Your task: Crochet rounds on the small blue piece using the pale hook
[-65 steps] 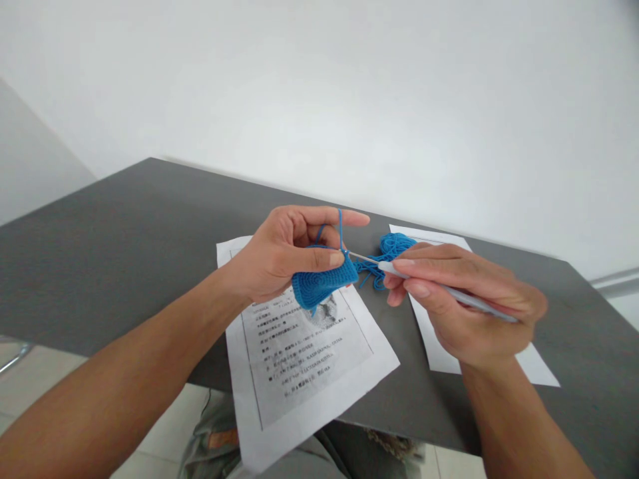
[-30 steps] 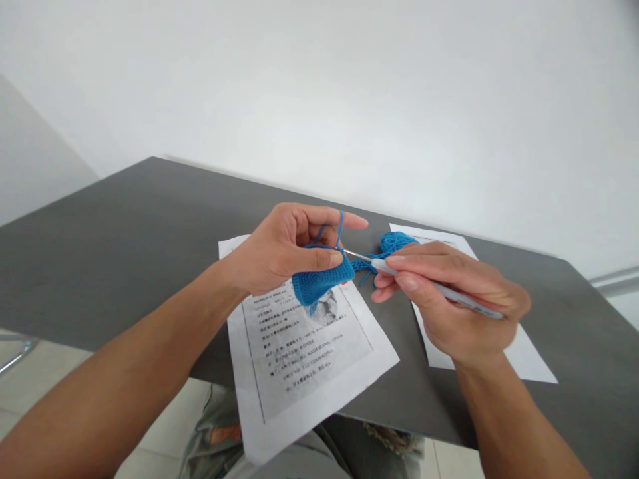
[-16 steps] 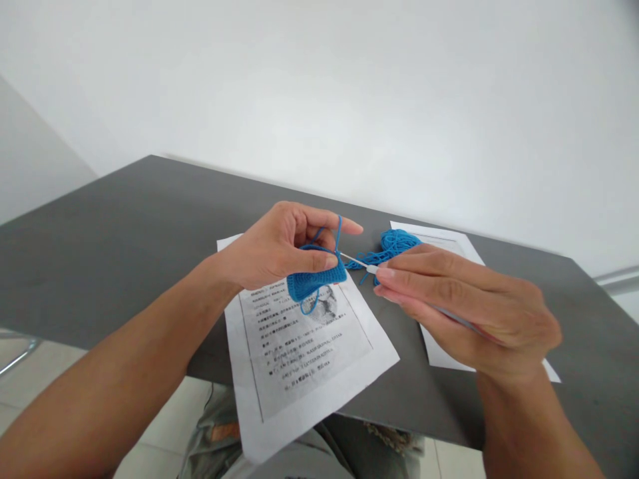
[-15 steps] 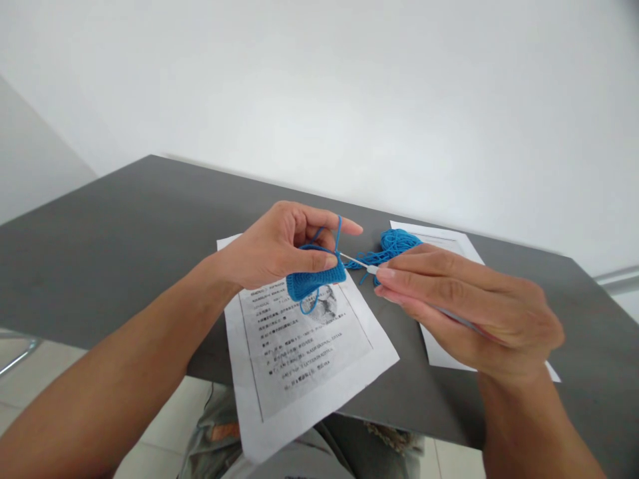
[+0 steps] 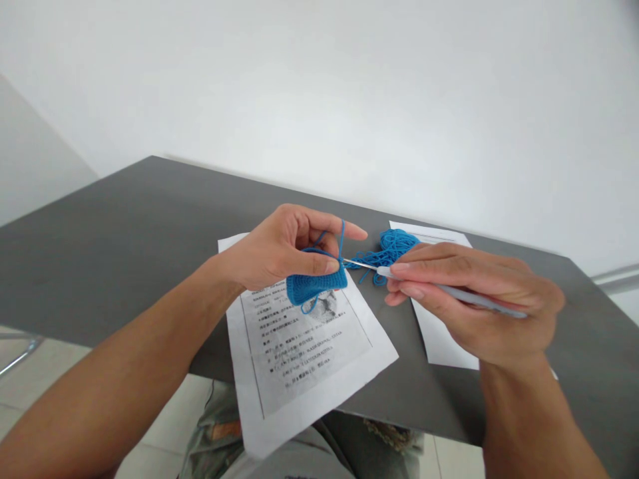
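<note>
A small blue crochet piece (image 5: 313,285) is pinched between the thumb and fingers of my left hand (image 5: 287,246). Blue yarn runs up from its edge and over my outstretched left index finger. My right hand (image 5: 469,286) grips a crochet hook (image 5: 479,301) with a pale grey handle, held like a pen. The hook's thin metal shaft points left and meets the upper right corner of the crochet piece; its tip is too small to make out. A loop of yarn hangs below the piece. Behind my hands lies a tangled blue yarn bundle (image 5: 397,246).
Under my left hand a printed sheet (image 5: 319,379) with a dark picture overhangs the front edge of the grey table (image 5: 150,239). A second paper sheet (image 5: 442,339) lies partly beneath my right hand and the yarn. A white wall (image 5: 319,100) rises behind the table.
My right hand has rolled, so the hook's handle now shows along its length. The hook has shifted slightly right and down. My left hand has barely moved and keeps its pinch.
</note>
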Demonstrator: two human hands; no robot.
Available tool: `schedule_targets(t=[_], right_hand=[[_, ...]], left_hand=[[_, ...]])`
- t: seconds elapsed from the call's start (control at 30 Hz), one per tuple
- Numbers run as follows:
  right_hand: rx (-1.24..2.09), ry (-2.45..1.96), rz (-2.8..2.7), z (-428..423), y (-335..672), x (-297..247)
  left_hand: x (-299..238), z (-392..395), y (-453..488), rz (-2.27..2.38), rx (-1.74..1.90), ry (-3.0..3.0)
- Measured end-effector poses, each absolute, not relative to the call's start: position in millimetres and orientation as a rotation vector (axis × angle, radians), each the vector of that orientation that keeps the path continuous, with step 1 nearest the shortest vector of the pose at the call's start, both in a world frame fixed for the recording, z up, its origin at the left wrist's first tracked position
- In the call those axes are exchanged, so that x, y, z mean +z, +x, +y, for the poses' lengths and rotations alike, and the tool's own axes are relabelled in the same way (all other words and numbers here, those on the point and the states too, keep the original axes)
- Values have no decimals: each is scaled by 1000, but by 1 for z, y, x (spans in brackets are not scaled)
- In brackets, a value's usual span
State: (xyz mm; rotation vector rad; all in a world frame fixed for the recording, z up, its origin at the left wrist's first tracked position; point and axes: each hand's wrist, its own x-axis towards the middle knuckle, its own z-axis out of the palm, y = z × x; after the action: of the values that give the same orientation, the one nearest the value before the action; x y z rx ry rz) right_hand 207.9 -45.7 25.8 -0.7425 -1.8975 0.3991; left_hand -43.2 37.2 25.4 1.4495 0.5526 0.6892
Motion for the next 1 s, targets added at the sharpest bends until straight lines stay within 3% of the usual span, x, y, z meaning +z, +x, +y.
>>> schedule_targets(t=[0.5,0.67,0.87,1.0], right_hand=[[401,-759,-1894,-48,211,31],[603,-735,-1713,-43,213,17],[1121,-699,-1265,-34,192,4],[1199,-697,-1068,-30,167,-5]], left_hand=[[24,38,-43,544,692,1450],[23,38,-45,522,682,1441],[20,33,-40,521,787,1407],[12,27,-30,503,936,1347]])
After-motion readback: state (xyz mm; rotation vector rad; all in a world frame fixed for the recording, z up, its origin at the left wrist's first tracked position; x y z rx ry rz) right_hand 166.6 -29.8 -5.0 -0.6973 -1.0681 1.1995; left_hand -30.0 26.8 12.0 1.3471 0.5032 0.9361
